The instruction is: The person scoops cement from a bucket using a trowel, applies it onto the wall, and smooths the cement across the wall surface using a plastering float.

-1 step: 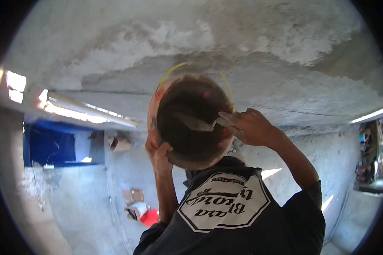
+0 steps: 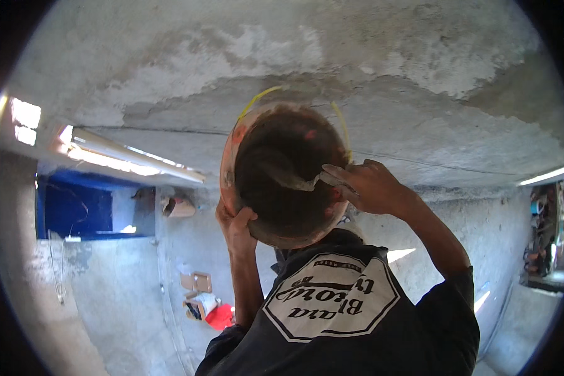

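Note:
A reddish, dirt-stained bucket (image 2: 229, 178) is held up in front of my chest, its open mouth toward me. My left hand (image 2: 238, 230) is closed on its lower left rim, with the thumb over the edge. My right hand (image 2: 377, 189) is closed round the handle of a trowel (image 2: 292, 182). The trowel's blade reaches into the bucket, against dark grey material (image 2: 266, 203); how deep this goes is hard to tell. A yellow bucket handle (image 2: 252, 102) stands up at the far side.
Beyond the bucket spreads a grey wall (image 2: 407, 131) with rough, damp-looking plaster patches. To the left are a blue panel (image 2: 75, 207), a cardboard box (image 2: 180, 207) and, lower down, an open box (image 2: 194, 307) beside red cloth (image 2: 220, 317). Cluttered shelves (image 2: 542, 238) stand far right.
The bucket sits slightly farther right and higher in the picture. Both hands keep their grips, and the trowel blade remains inside the bucket.

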